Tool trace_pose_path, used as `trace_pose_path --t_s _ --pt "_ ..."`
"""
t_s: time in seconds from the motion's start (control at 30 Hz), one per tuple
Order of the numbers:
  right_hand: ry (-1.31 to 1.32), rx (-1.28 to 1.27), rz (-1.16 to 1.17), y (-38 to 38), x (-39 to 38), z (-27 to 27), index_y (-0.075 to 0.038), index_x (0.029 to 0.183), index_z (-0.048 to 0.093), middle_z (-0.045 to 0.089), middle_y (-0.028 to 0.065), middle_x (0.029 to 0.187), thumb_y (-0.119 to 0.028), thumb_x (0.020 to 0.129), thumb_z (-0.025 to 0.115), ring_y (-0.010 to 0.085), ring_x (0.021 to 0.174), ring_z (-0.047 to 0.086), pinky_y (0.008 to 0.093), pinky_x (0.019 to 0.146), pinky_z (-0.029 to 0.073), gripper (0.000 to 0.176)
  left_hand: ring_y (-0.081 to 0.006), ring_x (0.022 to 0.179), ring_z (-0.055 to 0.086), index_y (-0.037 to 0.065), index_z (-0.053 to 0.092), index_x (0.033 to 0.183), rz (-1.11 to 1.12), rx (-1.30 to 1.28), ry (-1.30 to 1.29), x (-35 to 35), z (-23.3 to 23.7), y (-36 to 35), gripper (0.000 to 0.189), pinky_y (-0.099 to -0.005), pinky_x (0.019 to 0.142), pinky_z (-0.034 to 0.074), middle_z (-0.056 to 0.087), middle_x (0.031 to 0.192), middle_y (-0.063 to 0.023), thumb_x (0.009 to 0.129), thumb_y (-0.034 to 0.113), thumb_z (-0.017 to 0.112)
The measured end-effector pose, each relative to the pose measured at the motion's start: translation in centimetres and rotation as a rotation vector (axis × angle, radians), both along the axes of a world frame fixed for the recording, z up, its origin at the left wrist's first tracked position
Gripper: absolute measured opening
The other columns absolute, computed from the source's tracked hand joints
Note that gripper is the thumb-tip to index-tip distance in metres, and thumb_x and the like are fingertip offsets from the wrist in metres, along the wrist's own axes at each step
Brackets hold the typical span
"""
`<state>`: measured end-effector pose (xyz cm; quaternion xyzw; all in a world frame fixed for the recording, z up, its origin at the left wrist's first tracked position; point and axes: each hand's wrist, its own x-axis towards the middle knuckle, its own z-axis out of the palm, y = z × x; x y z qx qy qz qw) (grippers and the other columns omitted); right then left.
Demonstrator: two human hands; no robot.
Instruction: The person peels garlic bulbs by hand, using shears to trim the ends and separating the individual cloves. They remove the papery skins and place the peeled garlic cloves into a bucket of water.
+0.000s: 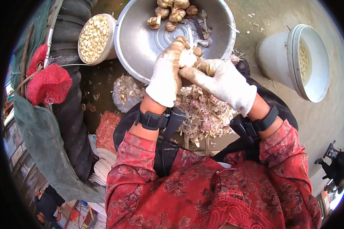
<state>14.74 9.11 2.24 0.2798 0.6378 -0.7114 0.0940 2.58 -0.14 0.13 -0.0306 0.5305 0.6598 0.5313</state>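
My left hand [167, 72] and my right hand [223, 81], both in dirty white work gloves, meet over the near side of a metal basin [130, 45]. Between their fingertips is a whitish garlic bulb [187, 58], gripped from both sides and partly covered by the fingers. Brownish pieces show beside it by the right fingers. Farther back in the basin lie several unpeeled garlic bulbs [176, 14]. Right of them is a dark, flat strip [198, 27], perhaps a blade, among loose skins [205, 40]. Beneath my hands spreads a heap of garlic skins [206, 110].
A bucket of peeled cloves [93, 38] stands left of the basin. On the right, a white bucket [275, 53] leans over with cloves inside. Left are a clear plastic bag [126, 91], red mesh sacks [49, 84] and green netting [46, 133]. Other people appear at the lower edges.
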Motion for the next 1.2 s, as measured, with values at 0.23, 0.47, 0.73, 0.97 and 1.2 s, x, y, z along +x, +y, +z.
trace_pose_path --t_s 0.23,0.47,0.73,0.97,1.2 --pt "0.138 0.510 0.244 -0.2 0.1 -0.7 -0.008 0.091 0.069 0.067 0.0143 0.081 -0.040 0.086 0.060 0.0340 0.077 0.064 0.0391 0.069 0.050 0.034 -0.0142 0.062 0.059 0.003 0.060 0.099 0.005 0.013 0.089 -0.8 -0.7 0.1 0.035 -0.0255 0.049 0.046 0.064 0.082 -0.0079 0.094 0.037 0.050" --pt "-0.044 0.371 0.248 -0.3 -0.6 -0.3 -0.006 0.094 0.068 0.064 0.0191 0.080 -0.039 0.086 0.060 0.0356 0.079 0.063 0.0414 0.070 0.049 0.035 -0.0200 0.065 0.059 -0.006 0.056 0.111 -0.053 0.095 -0.041 -3.5 -0.9 -0.9 0.048 -0.0263 0.049 0.042 0.065 0.090 -0.0166 0.098 0.035 0.035" --pt "-0.083 0.400 0.050 1.1 -2.6 -0.7 0.000 0.088 0.064 0.063 0.0165 0.069 -0.033 0.090 0.054 0.0285 0.068 0.064 0.0375 0.066 0.049 0.035 -0.0279 0.076 0.058 -0.006 0.055 0.111 0.131 0.178 -0.159 -4.5 -0.1 -1.4 0.043 -0.0360 0.064 0.047 0.062 0.101 -0.0201 0.096 0.030 0.035" --pt "-0.121 0.407 -0.047 1.1 -5.2 -2.7 0.001 0.103 0.062 0.067 0.0172 0.083 -0.040 0.091 0.052 0.0247 0.075 0.066 0.0339 0.071 0.050 0.044 -0.0281 0.081 0.056 -0.003 0.053 0.106 0.308 0.249 -0.129 -4.5 0.4 -1.8 0.034 -0.0399 0.074 0.048 0.059 0.095 -0.0176 0.098 0.025 0.035" --pt "-0.141 0.635 0.032 0.5 -6.5 -2.3 0.000 0.099 0.063 0.066 0.0217 0.088 -0.038 0.089 0.052 0.0341 0.088 0.064 0.0404 0.082 0.048 0.040 -0.0271 0.082 0.059 -0.004 0.053 0.112 0.007 -0.138 0.857 -5.0 -2.8 -4.8 0.031 -0.0400 0.078 0.051 0.060 0.097 -0.0166 0.096 0.018 0.037"
